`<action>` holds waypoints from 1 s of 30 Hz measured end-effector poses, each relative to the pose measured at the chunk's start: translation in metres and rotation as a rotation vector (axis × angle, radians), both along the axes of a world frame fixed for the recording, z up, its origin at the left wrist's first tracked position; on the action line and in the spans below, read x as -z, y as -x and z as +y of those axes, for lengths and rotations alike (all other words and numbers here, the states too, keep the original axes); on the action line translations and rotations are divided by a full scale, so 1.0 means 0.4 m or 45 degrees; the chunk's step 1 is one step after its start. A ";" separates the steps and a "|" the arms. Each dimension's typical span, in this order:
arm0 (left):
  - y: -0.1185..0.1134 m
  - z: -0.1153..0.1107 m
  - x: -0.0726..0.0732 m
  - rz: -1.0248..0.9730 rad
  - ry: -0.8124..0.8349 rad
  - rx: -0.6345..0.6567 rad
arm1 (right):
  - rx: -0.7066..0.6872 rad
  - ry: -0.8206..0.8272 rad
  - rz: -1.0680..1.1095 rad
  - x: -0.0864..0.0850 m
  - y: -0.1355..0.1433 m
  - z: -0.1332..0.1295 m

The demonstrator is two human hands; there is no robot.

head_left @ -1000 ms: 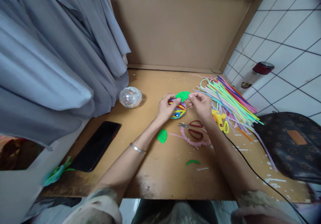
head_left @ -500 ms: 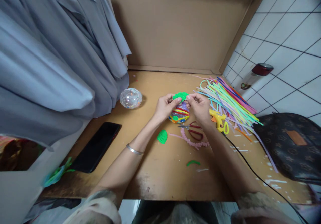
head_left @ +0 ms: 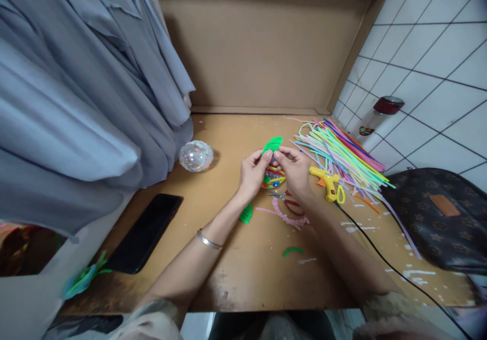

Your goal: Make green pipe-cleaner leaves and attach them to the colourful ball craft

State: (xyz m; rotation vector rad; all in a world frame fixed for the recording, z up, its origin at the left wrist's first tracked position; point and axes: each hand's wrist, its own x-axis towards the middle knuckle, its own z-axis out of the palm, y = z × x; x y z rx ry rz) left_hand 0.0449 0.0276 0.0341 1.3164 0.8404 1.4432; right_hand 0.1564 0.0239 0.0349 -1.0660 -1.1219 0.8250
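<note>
A leaf shape bent from green pipe cleaners (head_left: 274, 144) is pinched at its lower end between the fingers of my left hand (head_left: 254, 170) and my right hand (head_left: 294, 170), both closed. Behind and below the hands sits a round ornament wrapped in colourful pipe cleaners (head_left: 274, 178), partly hidden by them. A second green leaf (head_left: 246, 214) lies on the table beside my left wrist. Red-handled scissors (head_left: 291, 205) and a curled pink pipe cleaner (head_left: 283, 218) rest near my right forearm, which covers part of them.
A yellow glue gun (head_left: 330, 182) with a black cord lies right of my hand, before a pile of coloured pipe cleaners (head_left: 342, 152). At the left are a clear ball (head_left: 196, 156) and a black phone (head_left: 146, 233). A dark bag (head_left: 433, 223) sits at the right edge.
The green leaf has turned more upright, its tip now up and to the right. My right hand has come closer to my left, at the leaf's lower end. The camera view shifted slightly.
</note>
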 end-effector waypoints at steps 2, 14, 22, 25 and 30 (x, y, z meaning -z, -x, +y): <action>0.006 0.001 -0.001 0.088 -0.032 -0.017 | 0.009 0.005 0.011 -0.002 0.000 0.000; 0.059 0.021 -0.044 0.142 -0.128 -0.021 | -0.204 0.052 -0.272 -0.045 -0.008 -0.024; 0.051 0.022 -0.040 0.090 -0.135 -0.077 | -0.020 -0.159 -0.738 -0.075 -0.004 -0.058; 0.052 0.022 -0.041 0.041 -0.121 -0.095 | 0.048 -0.330 -0.911 -0.078 -0.006 -0.067; 0.054 0.021 -0.042 0.055 -0.135 -0.121 | 0.064 -0.470 -1.090 -0.069 -0.008 -0.067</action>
